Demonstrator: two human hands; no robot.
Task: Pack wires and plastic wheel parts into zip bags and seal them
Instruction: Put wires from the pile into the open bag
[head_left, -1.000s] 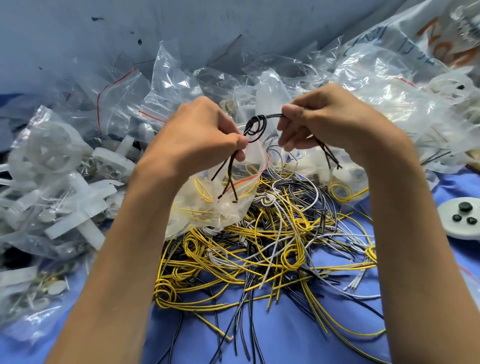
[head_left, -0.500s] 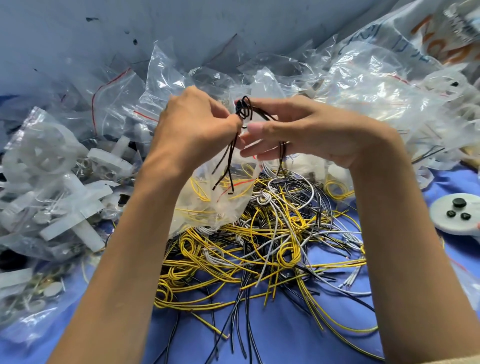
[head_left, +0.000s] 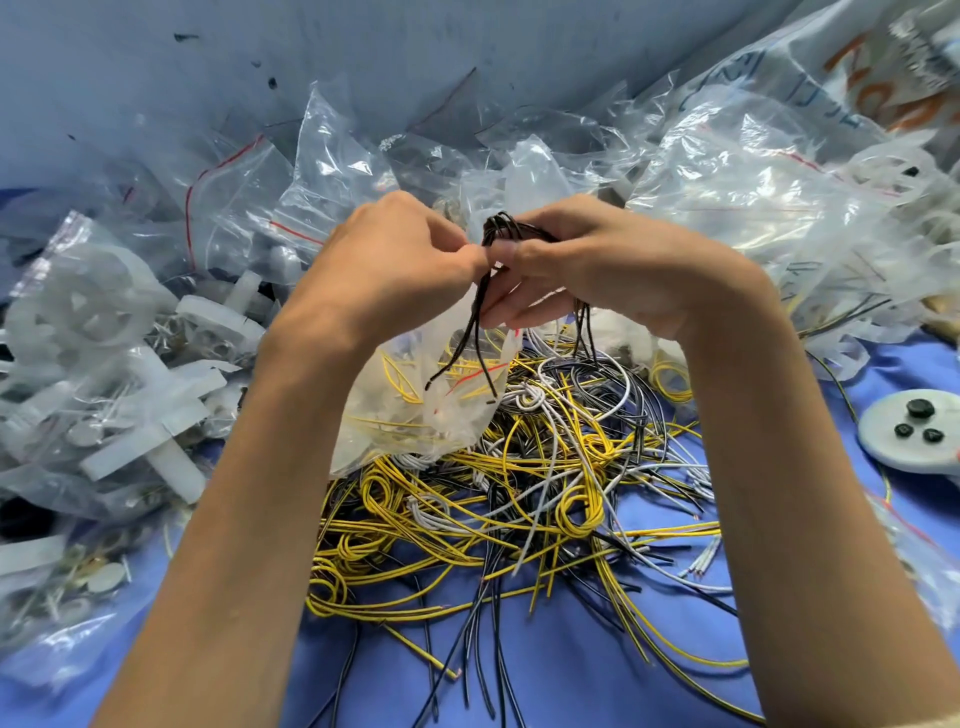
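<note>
1. The left hand (head_left: 395, 260) and right hand (head_left: 613, 270) are both pinching a black wire bundle (head_left: 501, 226), with their fingers curled tightly around it.
2. The bundle is hanging upright above the wire pile (head_left: 545, 493), its looped end pointing up and its loose ends dangling in front of a zip bag (head_left: 410, 410).

A small-parts packing bench, perhaps in a workshop, is suggested; a heap of cut wires (head_left: 519, 493) is spread on blue cloth (head_left: 571, 680); behind it clear zip bags (head_left: 249, 192) are piled; left of it bagged white wheel parts (head_left: 83, 306) are stacked.
</note>
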